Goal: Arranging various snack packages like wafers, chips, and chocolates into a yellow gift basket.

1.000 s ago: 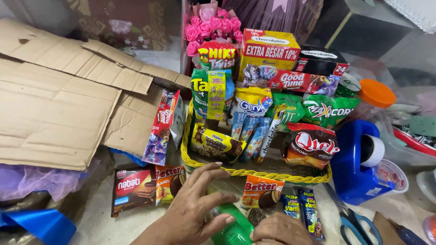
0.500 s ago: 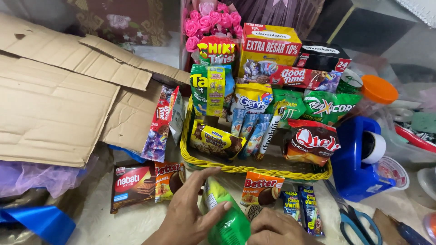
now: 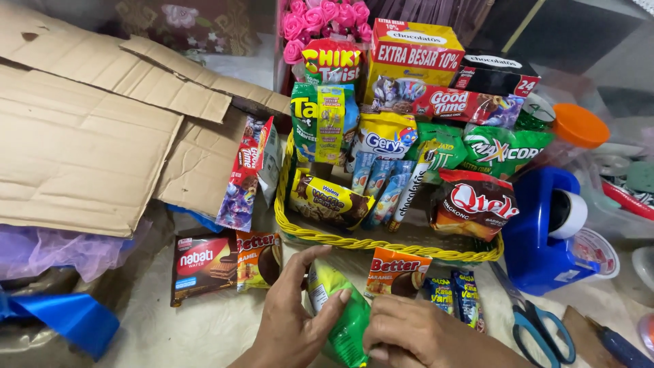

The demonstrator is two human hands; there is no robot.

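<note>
I have both hands on a green snack bag (image 3: 344, 313) low in the frame, just in front of the yellow basket (image 3: 381, 243) full of packets. My left hand (image 3: 289, 320) wraps around its left side, thumb across the top; my right hand (image 3: 415, 334) grips the lower right edge. The bag looks light, crinkly and air-puffed, probably slippery foil with breakable contents, so I judge the sealed ends the safest hold. Its bottom is cut off by the frame edge, and my fingers hide most of its front.
</note>
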